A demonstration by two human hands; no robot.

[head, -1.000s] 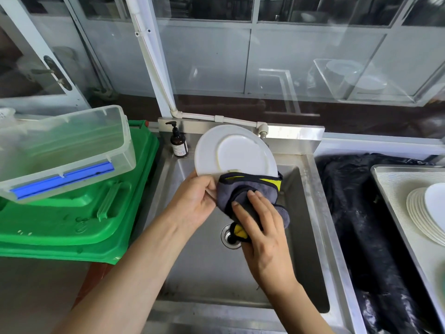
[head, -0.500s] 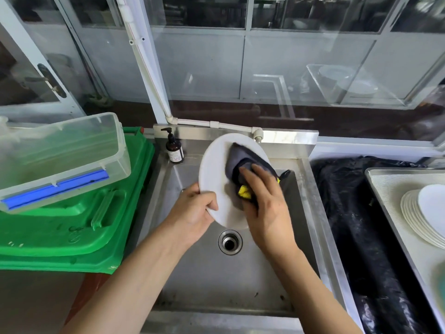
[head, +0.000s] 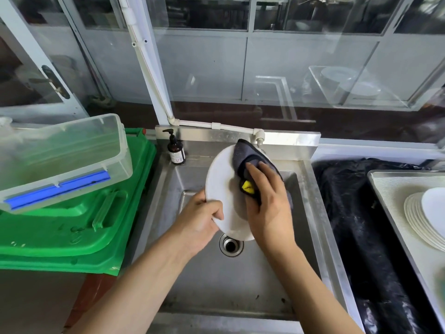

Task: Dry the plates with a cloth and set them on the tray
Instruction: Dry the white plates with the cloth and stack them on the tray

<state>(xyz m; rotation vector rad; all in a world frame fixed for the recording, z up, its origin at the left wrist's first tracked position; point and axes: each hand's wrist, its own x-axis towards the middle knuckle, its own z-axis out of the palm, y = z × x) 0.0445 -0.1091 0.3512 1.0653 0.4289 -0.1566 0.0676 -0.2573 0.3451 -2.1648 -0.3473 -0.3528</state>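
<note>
1. Plate (head: 222, 189): white, round, held tilted on edge above the sink (head: 240, 285), just over the drain (head: 230, 245); this probably lets any drips fall into the basin.
2. Left hand (head: 197, 220): fingers curled round the plate's lower left rim, thumb over the face; it steadies the plate so the other hand can rub.
3. Right hand (head: 267, 203): presses a dark cloth (head: 248, 157) with a yellow patch against the plate's face, fingers bent over the cloth and clasping it.
4. Tray (head: 395, 189): metal, well to the right of the sink, beyond a black sheet (head: 356, 225); it carries a stack of plates (head: 423, 218), presumably those already dried.
5. Soap bottle (head: 175, 150): at the sink's back left corner.
6. Clear tub (head: 62, 160): left of the sink, on green lids (head: 72, 232).
7. Judgement: drying underway; transfer to the tray not yet done.
</note>
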